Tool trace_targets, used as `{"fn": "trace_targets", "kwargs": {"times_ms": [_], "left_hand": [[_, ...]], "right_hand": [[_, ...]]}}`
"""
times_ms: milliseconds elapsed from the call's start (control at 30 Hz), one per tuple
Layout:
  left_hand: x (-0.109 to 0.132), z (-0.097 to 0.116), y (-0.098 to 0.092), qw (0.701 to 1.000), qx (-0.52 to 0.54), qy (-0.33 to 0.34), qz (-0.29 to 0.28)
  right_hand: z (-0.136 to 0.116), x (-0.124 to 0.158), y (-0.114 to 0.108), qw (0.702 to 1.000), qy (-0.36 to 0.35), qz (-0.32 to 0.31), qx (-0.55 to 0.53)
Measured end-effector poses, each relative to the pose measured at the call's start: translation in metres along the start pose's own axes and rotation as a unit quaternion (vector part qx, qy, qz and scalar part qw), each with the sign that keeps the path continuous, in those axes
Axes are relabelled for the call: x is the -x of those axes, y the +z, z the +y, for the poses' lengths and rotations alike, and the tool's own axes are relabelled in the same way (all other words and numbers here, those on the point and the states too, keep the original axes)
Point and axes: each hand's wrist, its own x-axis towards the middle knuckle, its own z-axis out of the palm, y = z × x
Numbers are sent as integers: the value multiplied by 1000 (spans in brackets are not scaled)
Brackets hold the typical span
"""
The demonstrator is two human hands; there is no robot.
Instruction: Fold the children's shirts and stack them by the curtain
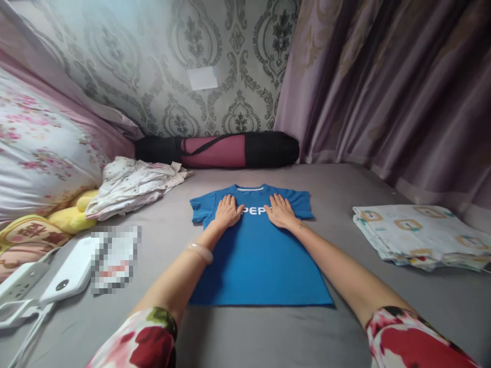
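— Where are the hands?
— Both lie flat, palms down, fingers spread on the chest of the blue T-shirt [257, 260]. The left hand [227, 211] is at its eleven o'clock and the right hand [281, 211] at one, either side of the white lettering.
— And the shirt?
— Spread face up on the grey mattress [268, 332], collar toward twelve.
— Around it?
— A crumpled white garment [134, 186] at ten, a black-and-maroon mat bag [218, 149] at twelve, folded patterned cloth [418, 235] at three, and a white power strip [19, 286] at eight.

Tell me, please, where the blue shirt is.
The shirt lies centre view on the bed, under the left hand and right hand, left of folded cloth.
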Motion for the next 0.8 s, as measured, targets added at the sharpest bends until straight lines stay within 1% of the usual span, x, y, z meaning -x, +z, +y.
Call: {"fn": "trace_targets", "kwargs": {"times_ms": [100, 167, 233, 333, 433, 500, 667, 733, 800], "left_hand": [[-18, -10, -4, 1000, -4, -23, -4], [-29, -16, -5, 1000, -17, -21, 7], [-38, -21, -4, 999, -32, -13, 22], [-44, -26, 0, 998, -46, -11, 48], [-46, -29, 6, 997, -48, -17, 60], [-46, -30, 8, 997, -49, -18, 60], [-44, -26, 5, 996, -65, -20, 59], [-39, -22, 1, 994, -80, -20, 72], [-32, -19, -1, 992, -92, -6, 81]], "right_hand": [[0, -25, -2, 1000, 5, -6, -3], [-1, -38, -2, 1000, 12, -5, -4], [-3, -49, 1, 1000, 23, 5, -3], [-7, -58, 6, 998, 45, 36, 4], [-9, -60, 11, 997, 50, 64, 9], [-10, -59, 12, 996, 48, 69, 8], [-10, -55, 8, 997, 44, 64, -12], [-10, -49, 6, 998, 35, 55, -23], [-10, -38, 3, 999, 21, 40, -28]]}}
